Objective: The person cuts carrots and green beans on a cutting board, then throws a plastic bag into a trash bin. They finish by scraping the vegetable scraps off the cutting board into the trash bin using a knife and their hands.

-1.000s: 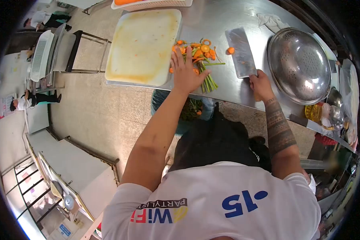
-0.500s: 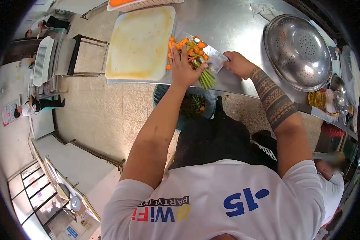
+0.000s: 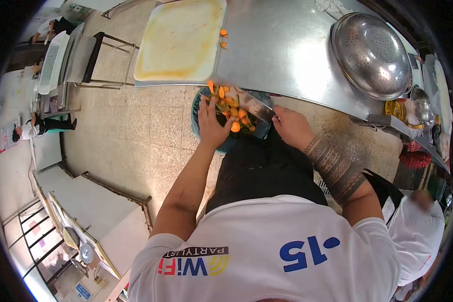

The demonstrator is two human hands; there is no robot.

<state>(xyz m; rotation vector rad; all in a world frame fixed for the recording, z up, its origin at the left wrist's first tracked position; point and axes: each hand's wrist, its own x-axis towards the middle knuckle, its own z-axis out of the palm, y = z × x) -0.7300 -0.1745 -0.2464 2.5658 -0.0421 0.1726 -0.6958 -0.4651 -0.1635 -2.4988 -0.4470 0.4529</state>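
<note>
My left hand (image 3: 214,126) is over the bin with its fingers spread, against loose orange carrot tops (image 3: 242,114) with green stem bits. My right hand (image 3: 293,130) grips the handle of a cleaver (image 3: 254,105), whose broad blade lies beside the carrot tops, opposite my left hand. Beneath them is a blue-lined bin (image 3: 196,117), just off the table's front edge; my hands and the scraps cover most of its opening. One carrot piece (image 3: 210,86) looks blurred, near the table edge.
A white cutting board (image 3: 181,43) lies on the steel table (image 3: 272,45), with two small carrot bits (image 3: 223,33) beside it. A large steel colander (image 3: 372,55) sits upside down at right. A co-worker in a white shirt (image 3: 412,236) is close by on the right.
Both hands have moved from the tabletop back towards my body, over the bin. The carrot tops and stems have left the table, and some are in mid-fall; two bits stayed behind.
</note>
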